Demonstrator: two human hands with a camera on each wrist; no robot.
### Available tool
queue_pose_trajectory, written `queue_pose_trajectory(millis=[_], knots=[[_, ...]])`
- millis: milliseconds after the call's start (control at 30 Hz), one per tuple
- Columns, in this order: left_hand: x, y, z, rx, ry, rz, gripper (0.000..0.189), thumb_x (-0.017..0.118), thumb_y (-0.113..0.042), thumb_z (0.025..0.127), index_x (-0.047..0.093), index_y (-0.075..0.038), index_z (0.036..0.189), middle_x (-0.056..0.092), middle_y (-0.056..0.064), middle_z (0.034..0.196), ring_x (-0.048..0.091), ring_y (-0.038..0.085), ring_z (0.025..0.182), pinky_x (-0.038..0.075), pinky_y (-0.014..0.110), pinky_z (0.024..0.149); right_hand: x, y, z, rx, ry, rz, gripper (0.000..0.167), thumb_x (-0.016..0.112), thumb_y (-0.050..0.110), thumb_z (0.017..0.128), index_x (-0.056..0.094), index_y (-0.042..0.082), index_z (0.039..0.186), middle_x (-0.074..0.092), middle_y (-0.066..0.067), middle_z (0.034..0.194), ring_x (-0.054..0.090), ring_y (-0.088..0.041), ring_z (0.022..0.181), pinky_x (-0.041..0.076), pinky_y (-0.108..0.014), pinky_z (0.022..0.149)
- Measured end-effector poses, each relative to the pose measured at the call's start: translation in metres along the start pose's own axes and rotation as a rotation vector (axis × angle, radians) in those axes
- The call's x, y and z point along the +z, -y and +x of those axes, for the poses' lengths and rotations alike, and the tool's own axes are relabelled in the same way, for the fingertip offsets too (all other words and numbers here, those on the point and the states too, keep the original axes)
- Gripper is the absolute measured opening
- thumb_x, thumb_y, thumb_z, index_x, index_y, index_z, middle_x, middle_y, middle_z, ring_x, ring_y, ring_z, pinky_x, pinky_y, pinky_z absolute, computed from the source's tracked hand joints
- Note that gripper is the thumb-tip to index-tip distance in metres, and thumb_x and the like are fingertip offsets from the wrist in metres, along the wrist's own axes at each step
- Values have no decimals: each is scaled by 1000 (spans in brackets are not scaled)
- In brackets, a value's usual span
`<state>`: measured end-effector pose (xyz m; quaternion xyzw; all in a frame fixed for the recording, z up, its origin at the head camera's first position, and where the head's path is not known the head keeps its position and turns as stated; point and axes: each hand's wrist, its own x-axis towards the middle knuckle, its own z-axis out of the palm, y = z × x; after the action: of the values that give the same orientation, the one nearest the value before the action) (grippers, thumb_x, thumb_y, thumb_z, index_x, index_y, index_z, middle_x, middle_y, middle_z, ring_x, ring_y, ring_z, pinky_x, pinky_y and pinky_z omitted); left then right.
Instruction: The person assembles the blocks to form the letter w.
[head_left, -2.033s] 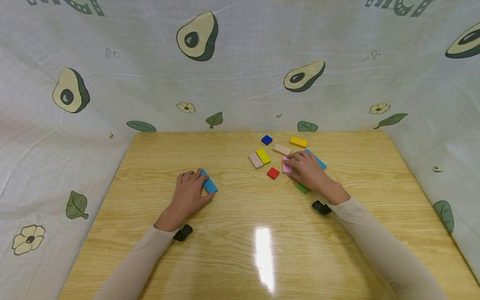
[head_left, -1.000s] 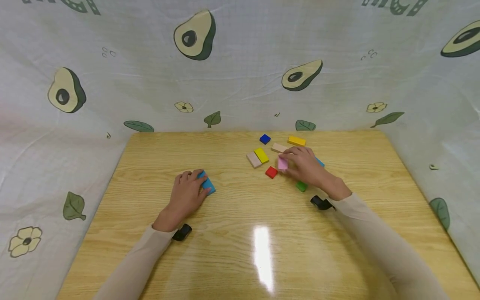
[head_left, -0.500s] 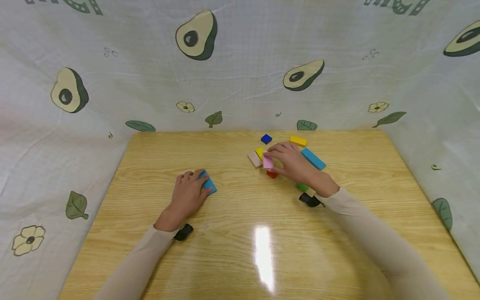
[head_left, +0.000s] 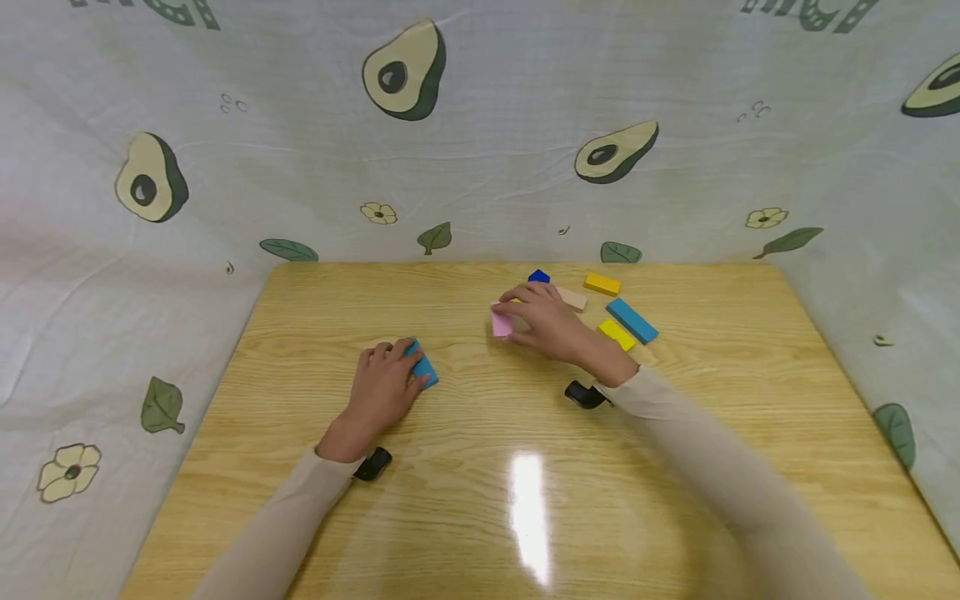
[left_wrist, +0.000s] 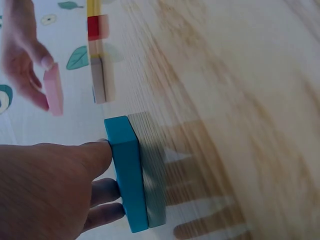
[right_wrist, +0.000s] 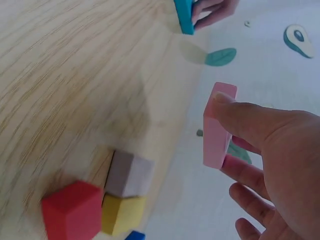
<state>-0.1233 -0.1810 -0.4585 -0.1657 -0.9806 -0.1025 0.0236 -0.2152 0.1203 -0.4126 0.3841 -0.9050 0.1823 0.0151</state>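
My left hand (head_left: 385, 383) grips a blue block (left_wrist: 127, 170) between thumb and fingers, low at the tabletop on the left. My right hand (head_left: 551, 325) pinches a small pink block (right_wrist: 217, 125) by its ends, thumb on one end and fingertips at the other. The pink block is held up above the table, left of the loose blocks. A red block (right_wrist: 72, 210), a pale grey-beige block (right_wrist: 127, 172) and a yellow block (right_wrist: 121, 215) lie near the right hand. In the head view the right hand hides most of these.
Further right on the wooden table (head_left: 465, 467) lie another blue block (head_left: 632, 320), a second yellow block (head_left: 617, 335), an orange-yellow block (head_left: 602, 284) and a beige block (head_left: 572, 298). A dark blue block (head_left: 538, 276) sits at the back. A patterned cloth (head_left: 495, 150) hangs behind.
My right hand has lifted the pink block from among the right-hand blocks and carried it left, over the red and pale blocks. My left hand stays with the blue block.
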Motion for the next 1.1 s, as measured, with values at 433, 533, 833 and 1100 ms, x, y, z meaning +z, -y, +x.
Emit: queue_pose_trajectory(millis=[433, 533, 833, 1100], knots=[[1, 0, -1, -4, 3, 40, 52, 70, -34, 103, 65, -4, 145, 58, 16, 153, 55, 42, 130, 42, 60, 109, 25, 21, 42, -78, -3, 5, 47, 81, 22, 96, 70, 7, 139, 65, -13, 141, 51, -35, 136, 34, -56, 119], [1, -1, 0, -13, 15, 34, 52, 69, -35, 104, 64, -4, 146, 57, 15, 155, 54, 41, 132, 41, 60, 111, 28, 26, 52, -72, 17, -1, 47, 80, 23, 98, 69, 8, 141, 64, -12, 142, 51, -35, 137, 33, -54, 120], [1, -1, 1, -9, 18, 37, 53, 70, -35, 104, 64, -4, 146, 56, 14, 156, 52, 42, 136, 38, 59, 115, 37, 34, 79, -40, 105, 9, 46, 76, 24, 101, 67, 10, 144, 61, -10, 148, 47, -34, 143, 31, -54, 123], [2, 0, 2, -3, 7, 70, 53, 69, -36, 104, 64, -5, 147, 57, 13, 155, 52, 42, 137, 40, 57, 115, 46, 43, 102, -42, 150, 18, 45, 75, 24, 102, 67, 10, 144, 61, -10, 148, 46, -34, 143, 30, -54, 124]])
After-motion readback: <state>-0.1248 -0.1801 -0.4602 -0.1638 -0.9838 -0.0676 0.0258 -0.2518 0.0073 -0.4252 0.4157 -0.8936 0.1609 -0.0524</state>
